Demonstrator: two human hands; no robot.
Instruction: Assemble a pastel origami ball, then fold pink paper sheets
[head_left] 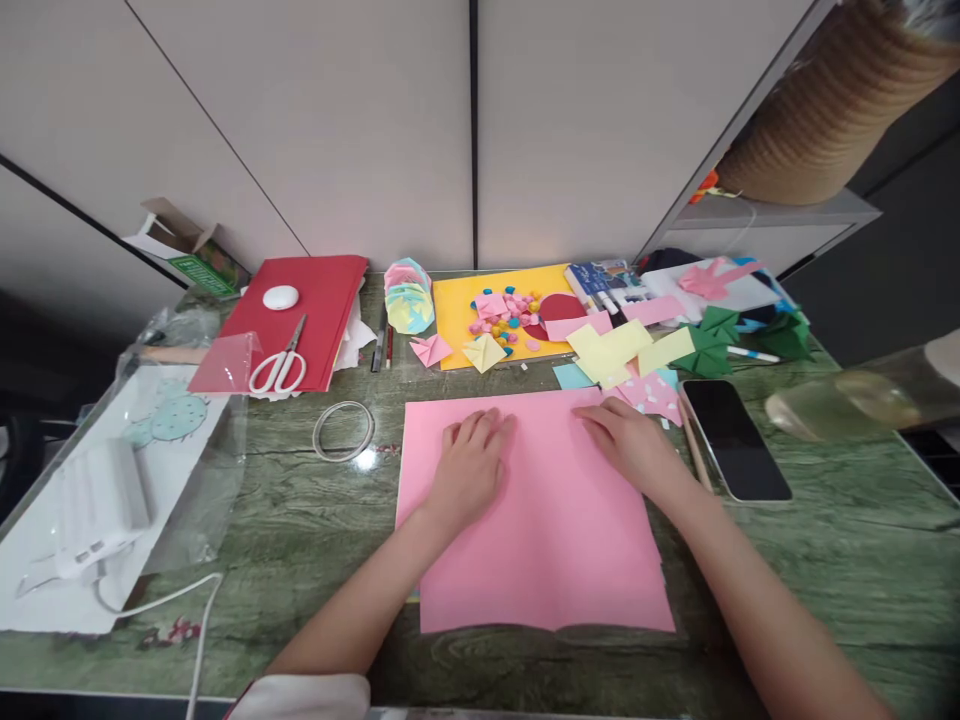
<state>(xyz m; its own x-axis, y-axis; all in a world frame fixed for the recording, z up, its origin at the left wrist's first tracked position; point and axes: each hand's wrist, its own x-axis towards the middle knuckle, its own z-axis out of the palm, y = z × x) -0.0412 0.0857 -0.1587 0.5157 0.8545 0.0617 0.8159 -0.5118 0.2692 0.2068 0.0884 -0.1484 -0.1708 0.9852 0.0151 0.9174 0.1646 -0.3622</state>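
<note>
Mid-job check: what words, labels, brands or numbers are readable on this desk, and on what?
No text here is legible.
The green label on the cardboard box: print too blurred to read.
The blue-and-white packet at the far edge: print too small to read.
The phone: screen dark, no text.
The pink sheet: blank.

The left hand (469, 465) and right hand (634, 440) partly hide the pink sheet (547, 560).

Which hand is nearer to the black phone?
Right. The right hand lies on the pink sheet, close to the phone; the left hand lies farther off on the sheet.
</note>
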